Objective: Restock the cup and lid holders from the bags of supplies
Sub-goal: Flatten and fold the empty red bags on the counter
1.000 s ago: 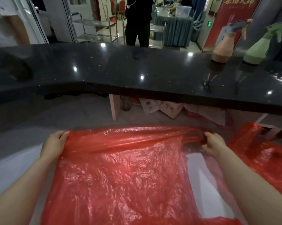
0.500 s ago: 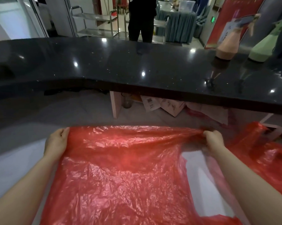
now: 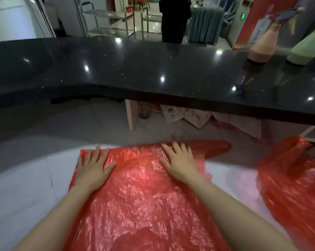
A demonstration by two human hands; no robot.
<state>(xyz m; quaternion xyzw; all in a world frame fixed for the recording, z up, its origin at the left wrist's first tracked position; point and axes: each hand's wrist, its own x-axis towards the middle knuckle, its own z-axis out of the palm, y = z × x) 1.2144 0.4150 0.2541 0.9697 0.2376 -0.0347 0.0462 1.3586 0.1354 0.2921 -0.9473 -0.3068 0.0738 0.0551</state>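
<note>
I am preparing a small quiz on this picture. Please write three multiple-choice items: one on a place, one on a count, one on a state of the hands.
1. Where do the two spray bottles stand?
A. on the black counter, far right
B. on the white surface
C. on the floor

2. How many red plastic bags show?
A. one
B. two
C. four

3. How are the hands?
A. both flat on the bag
B. both in fists
C. one lifted

Key: 1 A, the pink bottle and green bottle stand on the counter. 2 B, the flat bag and the second bag. 3 A, left hand and right hand press it with straight fingers.
</note>
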